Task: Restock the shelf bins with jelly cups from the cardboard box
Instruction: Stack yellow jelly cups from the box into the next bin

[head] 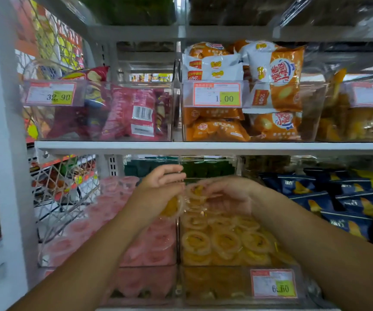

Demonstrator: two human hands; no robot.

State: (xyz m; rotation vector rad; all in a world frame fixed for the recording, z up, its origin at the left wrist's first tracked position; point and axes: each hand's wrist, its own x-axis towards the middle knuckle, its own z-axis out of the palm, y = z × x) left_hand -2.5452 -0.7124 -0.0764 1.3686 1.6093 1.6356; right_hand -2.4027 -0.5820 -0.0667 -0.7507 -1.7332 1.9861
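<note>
The left hand (pixel 158 187) grips 1 yellow jelly cup (pixel 172 207). Just beside it, the right hand (pixel 228 195) hovers over the bin (pixel 225 286); blur hides its grip.

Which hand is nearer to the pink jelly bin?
Left. The left hand is at the right edge of the pink bin; the right hand is farther right, over the yellow bin.

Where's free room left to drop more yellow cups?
Headroom between the yellow cup heap and the white shelf board, towards the back by the left hand, holding a cup, and right hand. Pink bin left and blue packets right are packed full.
</note>
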